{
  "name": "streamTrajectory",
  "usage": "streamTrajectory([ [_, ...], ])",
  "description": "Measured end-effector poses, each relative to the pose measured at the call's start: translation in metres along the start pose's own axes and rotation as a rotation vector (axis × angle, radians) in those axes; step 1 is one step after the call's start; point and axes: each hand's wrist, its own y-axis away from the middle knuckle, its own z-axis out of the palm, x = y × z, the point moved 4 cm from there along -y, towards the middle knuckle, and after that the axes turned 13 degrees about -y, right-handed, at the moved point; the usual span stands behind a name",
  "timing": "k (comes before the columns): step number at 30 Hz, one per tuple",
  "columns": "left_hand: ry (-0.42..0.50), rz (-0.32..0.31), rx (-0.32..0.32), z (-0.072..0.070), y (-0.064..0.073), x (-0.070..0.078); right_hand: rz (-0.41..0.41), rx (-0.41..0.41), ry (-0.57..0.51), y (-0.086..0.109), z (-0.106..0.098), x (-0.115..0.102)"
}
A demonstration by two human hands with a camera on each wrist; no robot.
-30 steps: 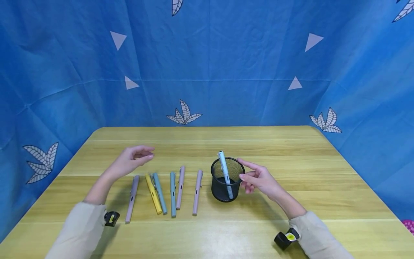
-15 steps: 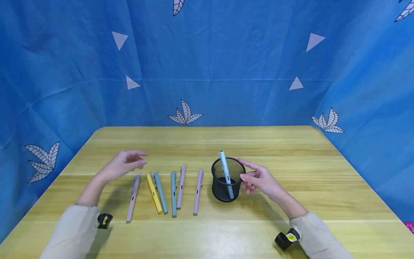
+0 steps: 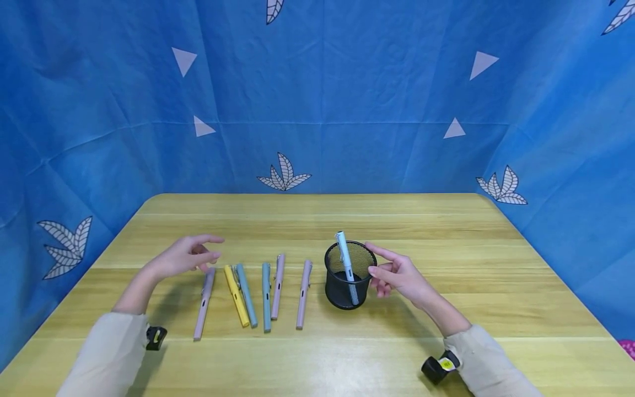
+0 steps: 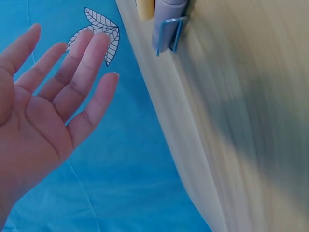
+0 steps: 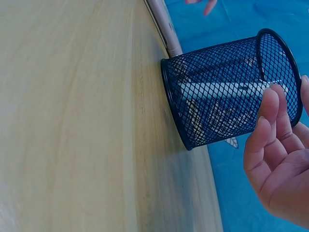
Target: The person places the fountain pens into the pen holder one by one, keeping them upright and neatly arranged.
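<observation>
My left hand (image 3: 181,256) holds nothing; its relaxed fingers hover just above the clip end of the leftmost lilac pen (image 3: 203,309). In the left wrist view, that pen (image 4: 169,21) shows its metal clip beyond the fingers. To its right lie a yellow pen (image 3: 236,298), two blue-green pens (image 3: 247,298) and two more lilac pens (image 3: 303,298). A black mesh pen holder (image 3: 337,289) stands upright with one light blue pen (image 3: 344,253) leaning inside. My right hand (image 3: 402,278) grips the holder's right side, thumb and index finger at its rim.
The wooden table (image 3: 317,364) has rounded far corners. A blue curtain (image 3: 317,99) with leaf and triangle prints hangs behind and beside it. Black wrist cameras (image 3: 436,368) sit at both sleeves.
My left hand has moved left and slightly down, from over the yellow pen's side toward the leftmost lilac pen. My right hand and the pen holder stay in place.
</observation>
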Motion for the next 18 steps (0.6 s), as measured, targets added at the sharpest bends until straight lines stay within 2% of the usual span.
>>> streamTrajectory([
  [6, 0.059, 0.005, -0.067, 0.001, 0.007, -0.003, -0.001, 0.004, -0.003, 0.000, 0.000, -0.001],
  [9, 0.051, -0.001, -0.110, 0.003, 0.010, -0.005, 0.000, 0.004, -0.002, 0.000, 0.000, -0.002],
  [18, 0.041, -0.091, -0.204, 0.011, 0.015, -0.014, 0.004, 0.010, 0.009, 0.000, -0.001, -0.002],
])
